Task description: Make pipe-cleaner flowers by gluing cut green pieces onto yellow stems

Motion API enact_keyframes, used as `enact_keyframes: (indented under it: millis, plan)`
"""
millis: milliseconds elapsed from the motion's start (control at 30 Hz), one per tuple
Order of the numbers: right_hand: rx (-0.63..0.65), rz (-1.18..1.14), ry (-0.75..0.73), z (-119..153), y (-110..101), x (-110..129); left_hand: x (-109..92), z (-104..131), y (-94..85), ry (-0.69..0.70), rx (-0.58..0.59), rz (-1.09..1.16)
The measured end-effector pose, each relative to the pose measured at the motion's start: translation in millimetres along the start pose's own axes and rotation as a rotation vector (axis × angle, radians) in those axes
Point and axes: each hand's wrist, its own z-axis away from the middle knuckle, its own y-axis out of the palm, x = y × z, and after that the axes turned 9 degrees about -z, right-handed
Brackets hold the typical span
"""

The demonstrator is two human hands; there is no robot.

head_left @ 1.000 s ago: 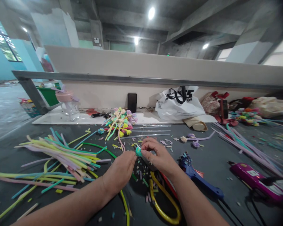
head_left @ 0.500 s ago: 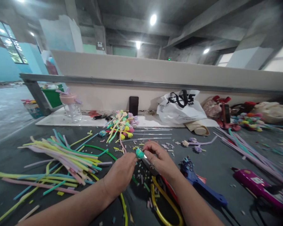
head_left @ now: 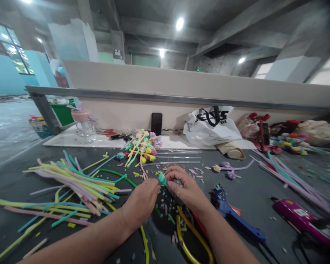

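Observation:
Between my hands, at the middle of the table, is a small teal flower-like bud (head_left: 162, 179). My left hand (head_left: 144, 196) is closed, its fingertips pinching the bud from the left. My right hand (head_left: 185, 189) has curled fingers, with thumb and index finger touching the bud's right side. Under my right hand lie scissors with yellow handles (head_left: 181, 238), their blades mostly hidden by the hand. Small cut pieces are scattered below the bud. Beyond it rests a bunch of colourful fuzzy flowers (head_left: 145, 145).
Fuzzy stems (head_left: 71, 183) are piled at left. A blue glue gun (head_left: 236, 220) and a magenta glue gun (head_left: 299, 216) lie at right. Behind stand a clear bottle (head_left: 85, 126), a phone (head_left: 156, 124) and a white bag (head_left: 211, 126). Purple flowers (head_left: 231, 168) lie right of centre.
My right thumb and fingers have closed in on the bud's right side. The scissors' metal part, visible before beside the bud, is now mostly covered. The camera view has shifted slightly.

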Motion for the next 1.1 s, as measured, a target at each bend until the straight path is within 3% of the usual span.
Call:
enact_keyframes:
  millis: [767, 1100]
  plan:
    - [-0.063, -0.113, -0.003, 1.4, 10.8, -4.4, -8.3, -5.0, -4.8, -0.142, 0.058, 0.155]
    - [-0.139, -0.036, -0.028, 2.6, 15.3, -3.7, -16.9, -4.3, -5.0, -0.495, 0.253, 0.666]
